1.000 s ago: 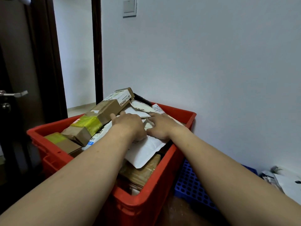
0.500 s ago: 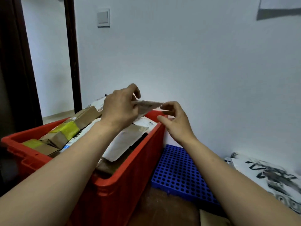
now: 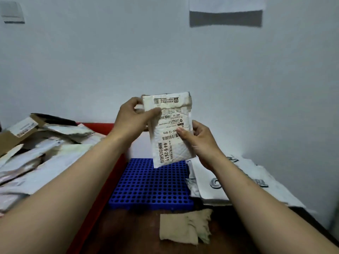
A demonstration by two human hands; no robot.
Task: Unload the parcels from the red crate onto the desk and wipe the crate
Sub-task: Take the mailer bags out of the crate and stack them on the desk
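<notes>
Head camera is looking down across a dark wooden desk (image 3: 128,233) that is standing against a plain pale wall (image 3: 183,61). Both hands are holding a white parcel (image 3: 170,129) upright in the air, above the far edge of a blue perforated mat (image 3: 150,184) and just to the right of the red crate (image 3: 99,127). The left hand (image 3: 132,121) is pinching the parcel's upper left corner, with the thumb lying across the front and the fingers curling behind. The right hand (image 3: 200,142) is gripping the right edge lower down, the thumb pressing on the printed label and the fingers wrapping round the back.

The crate is sitting at the left, its side wall running along beside the mat, and it is brimming with other parcels (image 3: 45,158), white mailers heaped around a brown cardboard box (image 3: 16,131). A crumpled beige cloth (image 3: 185,226) is lying on the wood just in front of the mat. To the right of the mat a white bag with grey lettering (image 3: 238,182) is lying flat, reaching toward the wall. High on the wall a light switch (image 3: 12,12) is showing at the upper left, and a white sheet (image 3: 227,3) is hanging at the top, casting a dark shadow beneath it.
</notes>
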